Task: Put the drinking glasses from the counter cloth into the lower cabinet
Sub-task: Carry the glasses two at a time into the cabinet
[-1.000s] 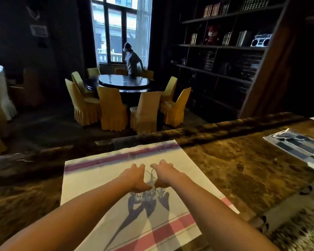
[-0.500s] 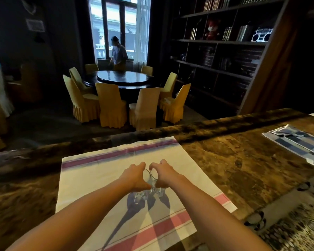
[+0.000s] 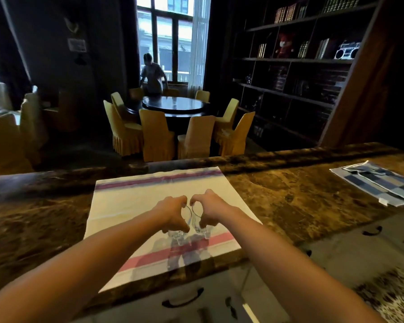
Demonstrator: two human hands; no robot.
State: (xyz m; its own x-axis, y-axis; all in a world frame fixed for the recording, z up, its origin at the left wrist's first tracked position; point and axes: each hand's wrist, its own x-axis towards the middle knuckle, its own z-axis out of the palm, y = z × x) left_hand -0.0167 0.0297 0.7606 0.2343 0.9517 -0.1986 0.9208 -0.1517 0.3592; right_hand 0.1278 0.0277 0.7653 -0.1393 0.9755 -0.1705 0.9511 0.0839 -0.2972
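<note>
My left hand was closed around one clear glass, my right hand around the other glass. Over the striped cloth I judged it best to keep them apart and upright.

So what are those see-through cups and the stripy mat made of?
The two cups look like clear, shiny glass: the cloth shows through them. The mat seems woven fabric, matte cream with pink stripes, lying flat. The counter looks like polished brown marble, though it could be imitation.
</note>
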